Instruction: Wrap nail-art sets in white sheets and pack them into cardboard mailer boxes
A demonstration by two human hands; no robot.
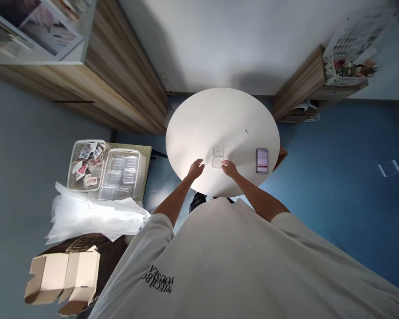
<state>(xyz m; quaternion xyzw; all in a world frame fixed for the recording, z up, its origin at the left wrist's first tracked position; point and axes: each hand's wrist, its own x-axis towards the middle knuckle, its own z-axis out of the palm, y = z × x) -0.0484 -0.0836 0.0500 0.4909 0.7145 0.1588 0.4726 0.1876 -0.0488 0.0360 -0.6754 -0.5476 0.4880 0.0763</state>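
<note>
A small clear plastic box [217,163] lies opened flat on the round white table [199,106], its lid half pointing away from me. No contents can be made out inside it. My right hand [230,169] is at the box's right edge, fingers curled and pressed against the rim. To the left of the box, my left hand [196,169] hovers just above or on the tabletop, thumb and fingers apart, holding nothing. A phone [262,160] with a lit screen lies on the right side of the table.
On a side stand to the left are a white basket [103,170] of small packets and another basket [142,170] of clear plastic boxes. White plastic bags [93,215] and an open cardboard box [68,274] are nearer me. A wooden cabinet [126,75] stands behind left.
</note>
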